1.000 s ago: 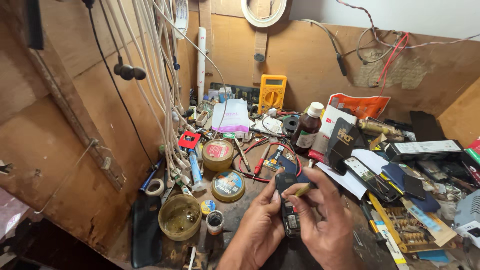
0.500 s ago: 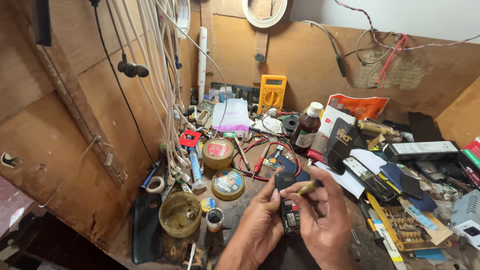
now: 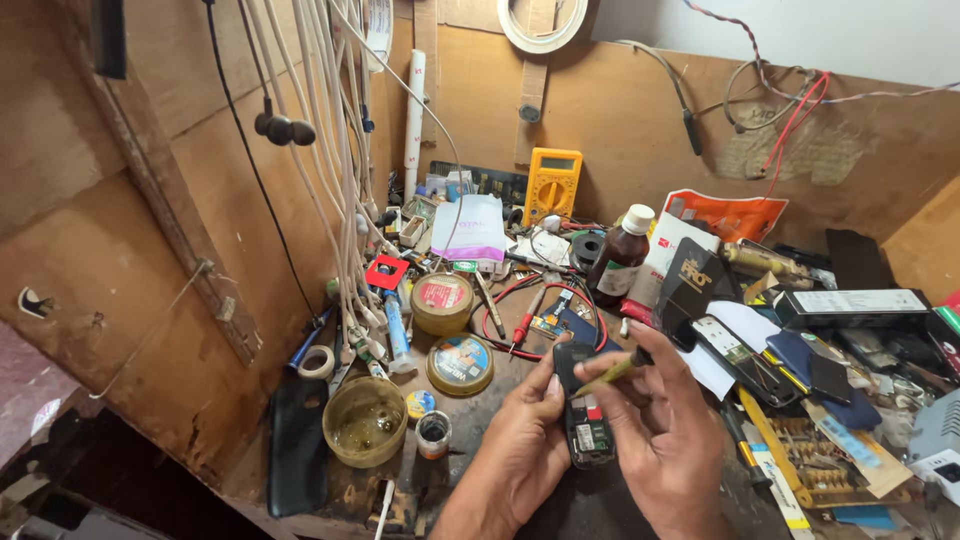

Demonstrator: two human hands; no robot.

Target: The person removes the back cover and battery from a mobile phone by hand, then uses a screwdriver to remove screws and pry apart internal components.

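At the front of the cluttered workbench (image 3: 330, 495), the left hand (image 3: 520, 450) clasps an opened mobile phone (image 3: 585, 425) while the right hand (image 3: 665, 440) pinches a slim yellow-handled tool (image 3: 612, 372) against its upper end, probing work needing steady, light pressure.

A worn wooden workbench (image 3: 250, 470) carries clutter — two round tins (image 3: 460, 364), a brown bottle (image 3: 618, 258), a yellow multimeter (image 3: 553, 184). Near its front edge sit a grimy bowl (image 3: 365, 421) and a black phone cover (image 3: 298, 458).

The hands, left hand (image 3: 525, 440) and right hand (image 3: 660, 435), and the opened phone (image 3: 585, 420) sit further right in frame; the tool (image 3: 612, 372) tilts flatter.
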